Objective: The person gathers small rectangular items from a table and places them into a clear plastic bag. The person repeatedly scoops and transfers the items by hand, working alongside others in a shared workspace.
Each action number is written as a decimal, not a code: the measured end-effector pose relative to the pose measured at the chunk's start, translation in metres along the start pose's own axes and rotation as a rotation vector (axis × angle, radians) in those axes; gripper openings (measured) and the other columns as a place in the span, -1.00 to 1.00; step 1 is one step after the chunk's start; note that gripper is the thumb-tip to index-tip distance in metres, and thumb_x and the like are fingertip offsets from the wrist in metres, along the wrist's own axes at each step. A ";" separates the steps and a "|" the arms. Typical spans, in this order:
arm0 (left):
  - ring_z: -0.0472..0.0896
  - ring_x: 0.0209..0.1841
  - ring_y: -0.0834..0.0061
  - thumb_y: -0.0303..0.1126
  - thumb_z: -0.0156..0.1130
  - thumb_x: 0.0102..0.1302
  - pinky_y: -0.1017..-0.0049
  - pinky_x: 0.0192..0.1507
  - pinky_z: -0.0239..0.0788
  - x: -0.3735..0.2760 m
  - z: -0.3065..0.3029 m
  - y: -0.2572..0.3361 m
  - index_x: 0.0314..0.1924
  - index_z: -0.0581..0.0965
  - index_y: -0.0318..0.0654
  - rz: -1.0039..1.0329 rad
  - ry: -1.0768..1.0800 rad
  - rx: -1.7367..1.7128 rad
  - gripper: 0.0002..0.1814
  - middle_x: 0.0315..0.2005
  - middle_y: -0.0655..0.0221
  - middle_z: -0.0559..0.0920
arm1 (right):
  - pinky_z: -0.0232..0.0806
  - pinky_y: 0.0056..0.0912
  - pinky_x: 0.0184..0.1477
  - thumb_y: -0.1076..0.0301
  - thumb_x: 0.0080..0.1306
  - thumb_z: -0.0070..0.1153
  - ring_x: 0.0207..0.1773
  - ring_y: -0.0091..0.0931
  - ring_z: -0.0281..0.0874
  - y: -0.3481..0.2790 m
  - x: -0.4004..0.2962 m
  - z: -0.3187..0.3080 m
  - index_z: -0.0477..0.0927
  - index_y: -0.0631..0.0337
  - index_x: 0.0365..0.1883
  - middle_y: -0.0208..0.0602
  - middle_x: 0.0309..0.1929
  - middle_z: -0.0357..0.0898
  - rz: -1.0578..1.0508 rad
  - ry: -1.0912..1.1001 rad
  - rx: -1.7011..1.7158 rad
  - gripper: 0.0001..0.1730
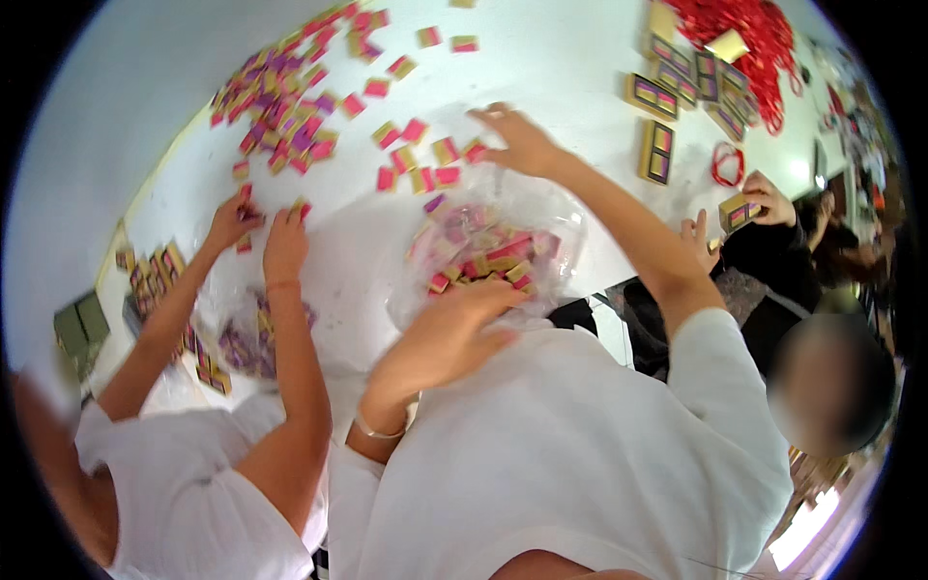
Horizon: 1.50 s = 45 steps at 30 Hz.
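Observation:
My right hand (523,141) is stretched over the white table with fingers spread, its thumb close beside a small pink-and-gold box (475,151). Several similar boxes (404,158) lie loosely grouped just left of it. Before my body sits a clear plastic bag (573,243) holding many small pink, gold and purple boxes (500,264). My left hand (460,326) is at the near side of this bag, blurred by motion, with thumb and fingers apart and nothing visible in it. A lone purple box (435,203) lies at the bag's far edge.
A large pile of small boxes (290,109) spreads at the far left. On my left, a co-worker's hands (285,243) handle small boxes above another bag (246,341). To the right are gold window boxes (656,152), red ribbons (761,43) and another person's hand (772,199) gripping a box.

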<state>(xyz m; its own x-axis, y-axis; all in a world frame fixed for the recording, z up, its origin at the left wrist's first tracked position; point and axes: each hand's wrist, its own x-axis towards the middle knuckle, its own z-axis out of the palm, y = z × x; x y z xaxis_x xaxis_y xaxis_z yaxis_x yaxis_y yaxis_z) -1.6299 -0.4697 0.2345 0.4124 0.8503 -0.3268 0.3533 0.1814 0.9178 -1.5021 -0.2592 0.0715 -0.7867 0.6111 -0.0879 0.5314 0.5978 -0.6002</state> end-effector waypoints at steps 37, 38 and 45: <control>0.55 -0.28 0.10 -0.38 0.02 0.12 0.16 -0.27 0.37 0.164 -0.041 -0.223 -0.12 0.42 -0.23 -0.426 1.167 0.190 -0.71 -0.33 0.04 0.53 | 0.39 -0.23 -0.47 0.31 0.16 0.03 -0.40 -0.24 0.49 0.019 0.061 0.083 0.43 0.09 -0.09 -0.11 -0.16 0.41 -0.530 0.195 -0.388 -0.69; 0.55 -0.33 0.11 -0.39 0.02 0.10 0.14 -0.30 0.37 0.165 -0.047 -0.222 -0.20 0.48 -0.27 -0.465 1.106 0.127 -0.75 -0.33 0.06 0.54 | 0.38 -0.24 -0.49 0.31 0.20 -0.02 -0.45 -0.26 0.49 0.026 0.066 0.078 0.43 0.07 -0.06 -0.12 -0.22 0.44 -0.454 0.110 -0.376 -0.69; 0.44 -0.06 0.15 -0.31 0.23 -0.02 0.20 -0.01 0.27 0.123 -0.058 -0.225 -0.24 0.51 -0.20 -0.639 0.987 0.377 -0.71 -0.16 0.12 0.47 | 0.27 -0.35 -0.65 0.30 0.23 -0.03 -0.61 -0.36 0.43 0.042 0.071 0.054 0.50 0.21 -0.35 -0.20 -0.50 0.49 -0.430 0.260 -0.235 -0.83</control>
<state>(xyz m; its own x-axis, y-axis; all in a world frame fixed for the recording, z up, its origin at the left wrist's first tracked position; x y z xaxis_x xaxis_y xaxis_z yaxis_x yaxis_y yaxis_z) -1.7070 -0.3777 0.0010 -0.6758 0.6995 -0.2325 0.5458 0.6869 0.4799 -1.5531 -0.2191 -0.0029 -0.8609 0.3761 0.3427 0.2583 0.9033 -0.3425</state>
